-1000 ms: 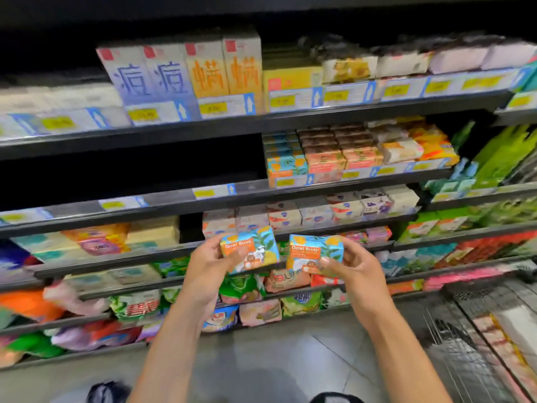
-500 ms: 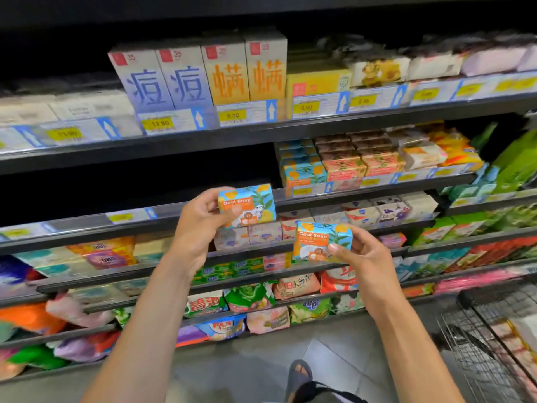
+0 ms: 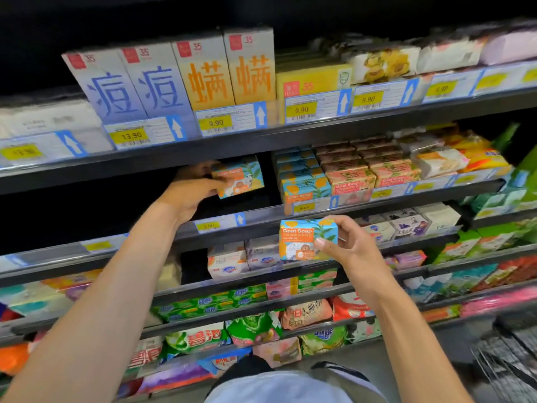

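My left hand [image 3: 193, 189] grips a blue and orange Goat Soap box [image 3: 242, 177] inside the dark gap of the second shelf [image 3: 255, 216], just left of a stack of the same blue boxes [image 3: 303, 181]. Lower down, in front of the shelf edge, my right hand [image 3: 353, 247] pinches a second Goat Soap box [image 3: 306, 238] by its right end, with the printed face toward me.
Peach Goat Soap boxes [image 3: 366, 173] sit right of the blue stack. Tall blue and orange cartons [image 3: 186, 77] stand on the top shelf with yellow price tags. Soap packs and bags fill the lower shelves. A wire cart [image 3: 505, 362] is at bottom right.
My left hand rose and carried its box from in front of the lower shelves up into the second shelf's gap. My right hand, still holding its box, lifted slightly.
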The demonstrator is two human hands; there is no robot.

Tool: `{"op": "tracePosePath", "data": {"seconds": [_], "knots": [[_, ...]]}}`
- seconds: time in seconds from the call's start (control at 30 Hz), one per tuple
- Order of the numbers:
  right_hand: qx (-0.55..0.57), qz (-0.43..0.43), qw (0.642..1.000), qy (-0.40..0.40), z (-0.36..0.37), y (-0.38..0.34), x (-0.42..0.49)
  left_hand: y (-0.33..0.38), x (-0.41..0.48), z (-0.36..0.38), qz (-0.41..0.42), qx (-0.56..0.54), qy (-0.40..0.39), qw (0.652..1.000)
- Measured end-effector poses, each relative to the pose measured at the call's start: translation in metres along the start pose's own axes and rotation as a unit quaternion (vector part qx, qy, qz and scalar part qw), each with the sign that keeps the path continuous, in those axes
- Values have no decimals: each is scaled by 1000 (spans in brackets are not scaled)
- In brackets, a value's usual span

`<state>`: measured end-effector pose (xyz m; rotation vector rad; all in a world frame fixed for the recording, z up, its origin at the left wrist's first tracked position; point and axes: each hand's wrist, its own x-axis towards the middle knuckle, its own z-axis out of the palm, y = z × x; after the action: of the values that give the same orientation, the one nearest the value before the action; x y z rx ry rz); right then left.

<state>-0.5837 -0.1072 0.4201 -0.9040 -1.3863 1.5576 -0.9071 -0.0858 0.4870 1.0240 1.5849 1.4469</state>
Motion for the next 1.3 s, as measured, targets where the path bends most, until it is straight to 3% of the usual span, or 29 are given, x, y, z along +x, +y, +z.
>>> {"op": "tracePosePath", "data": {"seconds": [0.43, 1.3], "knots": [[36, -60, 994, 84, 13, 57, -4, -28, 88, -6, 6, 112, -62, 992], [74, -69, 989, 104, 12, 85, 0, -30, 153, 21, 72, 197, -96, 973]]}}
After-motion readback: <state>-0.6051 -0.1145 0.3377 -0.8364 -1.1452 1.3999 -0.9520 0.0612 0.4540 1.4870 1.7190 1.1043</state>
